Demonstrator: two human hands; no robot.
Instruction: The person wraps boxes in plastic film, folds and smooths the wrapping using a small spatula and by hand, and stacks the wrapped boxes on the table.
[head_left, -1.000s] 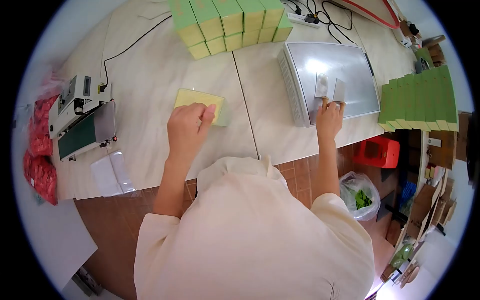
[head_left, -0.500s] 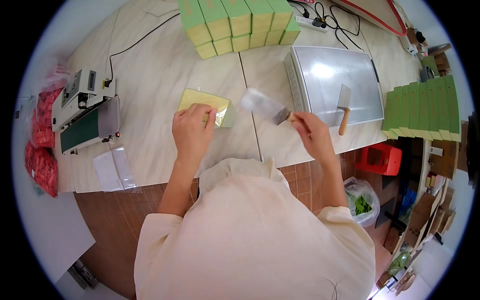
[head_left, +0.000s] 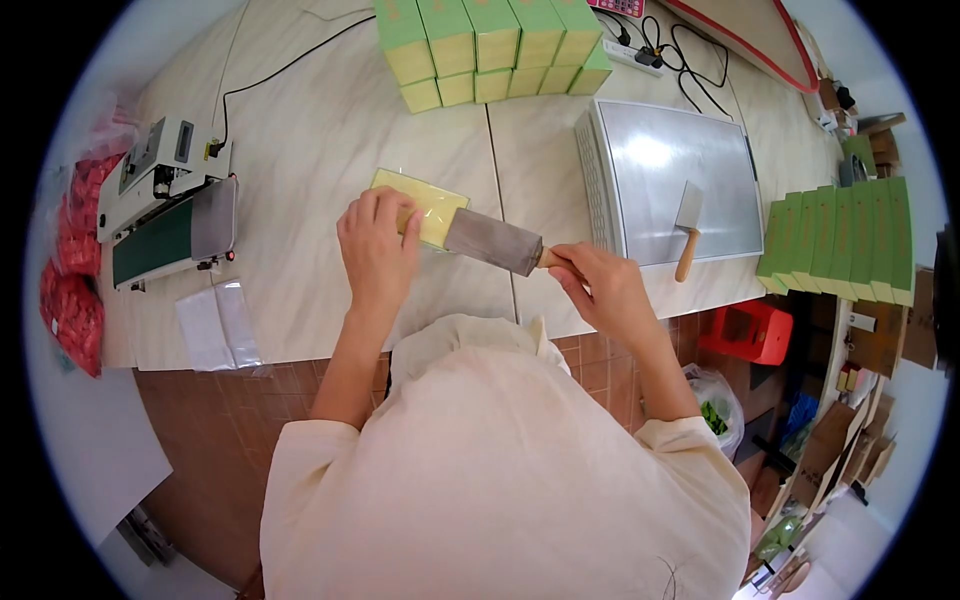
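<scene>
A small yellow-and-green box [head_left: 437, 200] in shiny clear film lies on the table in front of me. My left hand [head_left: 378, 235] grips its left, near side with curled fingers. In my right hand [head_left: 603, 280] is a spatula, held by its wooden handle. The spatula's broad metal blade [head_left: 492, 241] points left and lies against the right end of the box. Right of it, a second spatula [head_left: 688, 225] with a wooden handle rests on a flat metal hotplate-like device [head_left: 655, 160].
Stacked green-and-yellow boxes [head_left: 480, 50] stand at the back, and a row of green boxes [head_left: 840, 240] at right. A sealing machine [head_left: 170, 210] sits at left near plastic sleeves [head_left: 218, 325] and red packets [head_left: 72, 315]. A power strip [head_left: 632, 55] with cables lies behind the hotplate-like device.
The spatula blade has swung down from above and right of the box to its right end. My right hand has shifted slightly left and down. My left hand stays on the box.
</scene>
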